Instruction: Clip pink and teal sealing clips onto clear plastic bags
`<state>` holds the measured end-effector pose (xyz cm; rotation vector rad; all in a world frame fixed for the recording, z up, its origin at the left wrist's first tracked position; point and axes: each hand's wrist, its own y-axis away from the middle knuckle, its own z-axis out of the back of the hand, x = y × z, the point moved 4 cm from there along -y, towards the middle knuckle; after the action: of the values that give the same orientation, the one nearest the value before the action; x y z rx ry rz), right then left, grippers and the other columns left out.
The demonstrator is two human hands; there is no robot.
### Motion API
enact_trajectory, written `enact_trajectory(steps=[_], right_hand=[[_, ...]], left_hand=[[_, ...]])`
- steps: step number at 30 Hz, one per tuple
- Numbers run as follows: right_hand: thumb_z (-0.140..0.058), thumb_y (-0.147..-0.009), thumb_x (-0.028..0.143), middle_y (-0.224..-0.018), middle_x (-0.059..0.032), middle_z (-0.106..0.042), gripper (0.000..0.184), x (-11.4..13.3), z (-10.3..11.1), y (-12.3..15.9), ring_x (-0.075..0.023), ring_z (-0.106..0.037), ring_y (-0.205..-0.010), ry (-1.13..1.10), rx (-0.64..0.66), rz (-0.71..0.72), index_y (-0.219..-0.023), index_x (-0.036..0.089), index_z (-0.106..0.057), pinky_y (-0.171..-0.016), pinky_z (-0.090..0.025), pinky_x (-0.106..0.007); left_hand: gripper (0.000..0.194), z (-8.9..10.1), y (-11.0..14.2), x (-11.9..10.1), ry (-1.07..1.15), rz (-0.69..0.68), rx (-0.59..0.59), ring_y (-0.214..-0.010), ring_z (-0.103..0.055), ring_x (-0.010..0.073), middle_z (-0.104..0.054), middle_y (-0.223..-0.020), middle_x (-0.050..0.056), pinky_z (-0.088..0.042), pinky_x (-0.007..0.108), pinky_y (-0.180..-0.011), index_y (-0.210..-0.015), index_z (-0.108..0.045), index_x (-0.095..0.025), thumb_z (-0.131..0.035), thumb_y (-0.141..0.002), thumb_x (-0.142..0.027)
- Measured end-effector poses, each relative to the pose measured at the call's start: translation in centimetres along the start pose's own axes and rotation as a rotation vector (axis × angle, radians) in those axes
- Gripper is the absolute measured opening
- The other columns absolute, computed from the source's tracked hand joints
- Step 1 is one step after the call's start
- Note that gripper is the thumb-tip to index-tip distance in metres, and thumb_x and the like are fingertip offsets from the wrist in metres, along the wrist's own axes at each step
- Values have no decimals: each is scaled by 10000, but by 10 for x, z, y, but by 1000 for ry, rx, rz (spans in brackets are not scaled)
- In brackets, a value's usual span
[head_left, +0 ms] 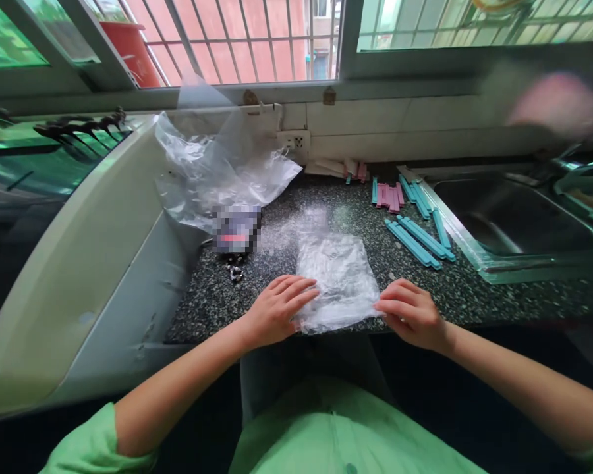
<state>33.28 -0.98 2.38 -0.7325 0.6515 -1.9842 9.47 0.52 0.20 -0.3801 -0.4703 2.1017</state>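
Note:
A clear, crinkled plastic bag (pixel 338 273) lies flat on the speckled dark countertop, close to its front edge. My left hand (pixel 279 306) rests on the bag's left side, its fingers stretched out over the plastic and its thumb near the edge. At the opposite side, my right hand (pixel 412 313) pinches the bag's lower right corner between thumb and fingers. Right of the bag lie several turquoise strips (pixel 420 240), with pink strips (pixel 389 196) behind them. What the bag contains, if anything, I cannot make out.
Larger clear plastic sheeting (pixel 217 164) is heaped at the back left. A blurred-out dark item (pixel 236 229) lies before it, with a beaded loop (pixel 236 272). A metal sink (pixel 504 210) is at right; a pale appliance (pixel 79 263) borders the left. A wall socket (pixel 294 141) is behind.

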Motion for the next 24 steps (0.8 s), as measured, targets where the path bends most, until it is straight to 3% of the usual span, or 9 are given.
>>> enact_trajectory(steps=[3, 7, 11, 13, 15, 19, 24], right_hand=[[-540, -756, 88, -704, -35, -602, 183, -2, -4, 4, -150, -524, -679, -31, -6, -41, -873, 210, -607, -591, -468, -289], [-577, -759, 147, -750, -34, -609, 216, -9, -1, 8, -157, -543, -713, -37, 1, -57, -960, 229, -588, -625, -479, -297], [-644, -722, 322, -984, -93, -593, 493, -31, -4, 15, -222, -556, -895, 96, 132, -121, -1182, 226, -495, -763, -478, -382], [-622, -729, 291, -1029, -99, -568, 508, -45, -10, 16, -235, -541, -939, 168, 202, -185, -1214, 231, -481, -799, -462, -400], [-584, -741, 214, -985, -89, -569, 413, -55, -18, 12, -222, -533, -910, 198, 235, -207, -1152, 227, -542, -784, -455, -382], [-524, -778, 149, -794, -60, -591, 162, -60, -31, 2, -173, -503, -745, 169, 245, -137, -832, 201, -668, -690, -420, -319], [-504, -813, 233, -738, -54, -614, 175, -68, -35, -1, -165, -493, -703, 50, 267, -239, -770, 182, -666, -660, -382, -309]], left_hand=[[386, -15, -7, 13, -6, 100, 27, -1095, -522, 232, -583, -1202, 122, -404, 381, -925, -1179, -528, -170, -504, -794, -180], [215, -22, -22, 26, 186, 148, -11, -953, -588, 208, -662, -1040, 98, -466, 360, -819, -957, -646, -189, -468, -836, -194], [215, -26, -24, 33, 410, 222, -54, -848, -624, 180, -690, -916, 87, -497, 320, -742, -880, -657, -177, -453, -826, -136], [217, -28, -23, 35, 453, 264, -59, -849, -630, 182, -692, -906, 88, -502, 321, -747, -867, -657, -168, -452, -816, -119], [208, -30, -21, 35, 474, 283, -52, -851, -632, 185, -692, -905, 87, -503, 328, -755, -859, -657, -164, -467, -797, -107], [179, -31, -19, 35, 513, 337, -54, -829, -630, 188, -692, -880, 82, -501, 327, -740, -872, -651, -160, -543, -739, -110], [346, -33, -14, 46, 689, 607, -95, -781, -640, 165, -690, -843, 65, -498, 286, -718, -1049, -575, -138, -585, -703, -143]])
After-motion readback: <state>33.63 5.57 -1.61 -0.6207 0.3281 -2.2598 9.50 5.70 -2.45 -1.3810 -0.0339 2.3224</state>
